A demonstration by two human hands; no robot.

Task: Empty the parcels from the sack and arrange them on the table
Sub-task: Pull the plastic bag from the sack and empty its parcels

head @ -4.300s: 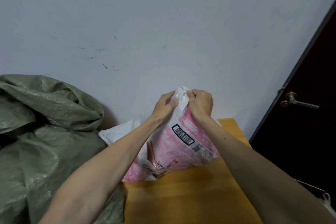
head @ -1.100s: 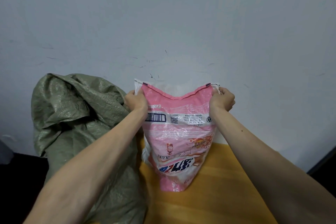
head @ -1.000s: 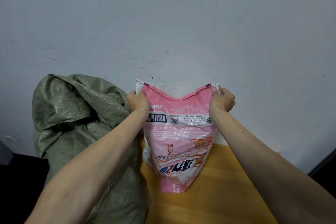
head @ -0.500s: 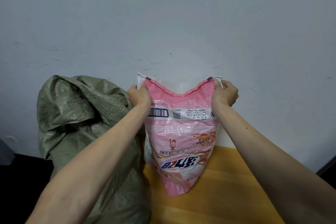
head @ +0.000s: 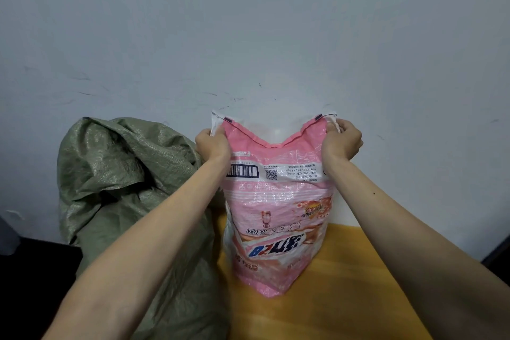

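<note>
- pale wall [head: 165, 36] behind, orange table [head: 345, 298] at lower right. where's the pink sack [head: 276, 215]?
- centre of frame, lower end on the table, print upside down. left hand [head: 212, 145] and right hand [head: 342, 141] each have fingers curled tight round an upper corner.
- and at left?
- green woven sack [head: 124, 174], slumped against the wall, beside the table.

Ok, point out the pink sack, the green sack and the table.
pink sack [head: 278, 201], head view, printed front panel.
green sack [head: 124, 174], head view, crumpled upper side.
table [head: 331, 312], head view, bare yellow top.
</note>
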